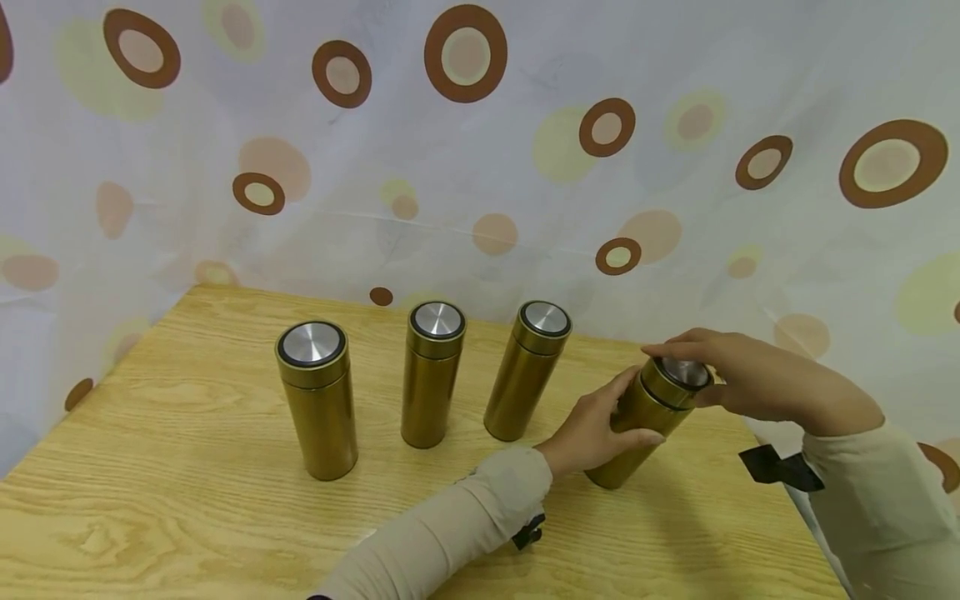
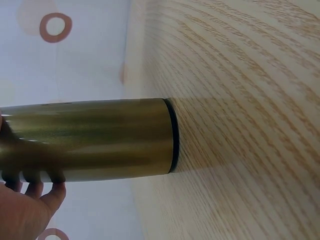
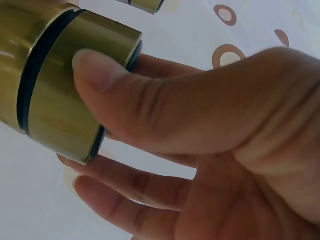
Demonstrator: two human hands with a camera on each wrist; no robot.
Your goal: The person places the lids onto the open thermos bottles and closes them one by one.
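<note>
A gold thermos flask (image 1: pixel 643 410) with a brushed silver top stands at the right of the wooden table. My left hand (image 1: pixel 588 429) grips its body from the near left side, thumb in front. In the left wrist view, the base of the flask (image 2: pixel 125 137) sits on the wood, fingertips showing at its side. Higher up, my right hand (image 1: pixel 772 379) holds the thermos lid (image 3: pixel 60 100). In the right wrist view the thumb presses along the lid's side, and a dark ring runs between lid and body.
Three more gold thermos flasks stand upright on the table (image 1: pixel 187 467): one at the left (image 1: pixel 318 417), a second near the middle (image 1: pixel 431 392), and a third (image 1: pixel 521 383) closest to my left hand. Behind the table hangs a white cloth (image 1: pixel 450 150) with brown rings.
</note>
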